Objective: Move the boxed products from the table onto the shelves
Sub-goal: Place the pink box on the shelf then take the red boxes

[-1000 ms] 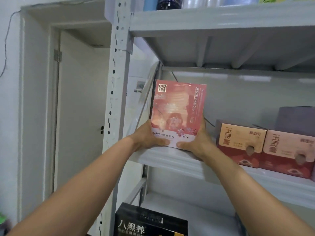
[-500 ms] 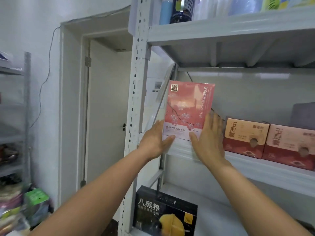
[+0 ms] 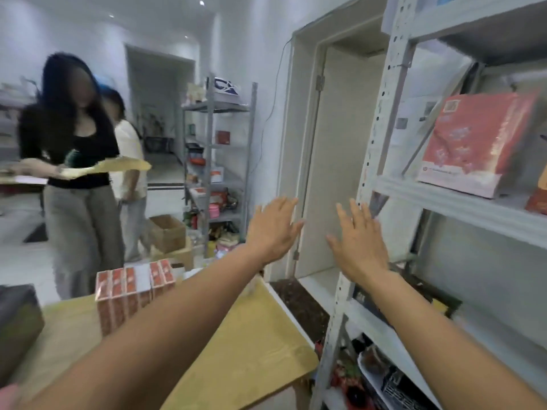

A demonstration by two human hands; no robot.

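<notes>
Both left hand (image 3: 273, 229) and right hand (image 3: 359, 241) empty, fingers (image 3: 355, 210) released, pink box (image 3: 473, 143) on shelf (image 3: 458, 202), well apart from them

Single head-worn wide-angle view, forward and down, shelving (image 3: 461, 202) close at right, table (image 3: 251, 335) low at left.

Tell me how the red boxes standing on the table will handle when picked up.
The red boxes look like stiff cardboard, so probably rigid. They stand tall and narrow on the table, so a push may tip them. Their glossy faces could be slippery.
</notes>
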